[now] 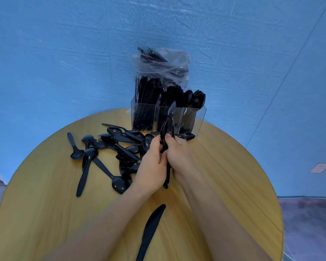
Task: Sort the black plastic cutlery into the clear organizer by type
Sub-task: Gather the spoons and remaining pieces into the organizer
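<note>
A clear organizer (pixel 199 117) with three compartments stands at the far edge of the round wooden table (pixel 224 176); all three hold upright black cutlery, and the right one shows spoon bowls. My left hand (pixel 151 166) and my right hand (pixel 179 157) meet in front of it, both gripping a bundle of black spoons (pixel 167 129) held upright, bowls up. A pile of loose black spoons (pixel 109 146) lies on the table to the left of my hands. One black knife (pixel 149 232) lies near the front edge between my forearms.
A clear plastic bag (pixel 162 66) with more black cutlery sits behind the organizer against the blue wall. One more spoon (pixel 186 136) lies at the organizer's front right. The table's right half is bare wood.
</note>
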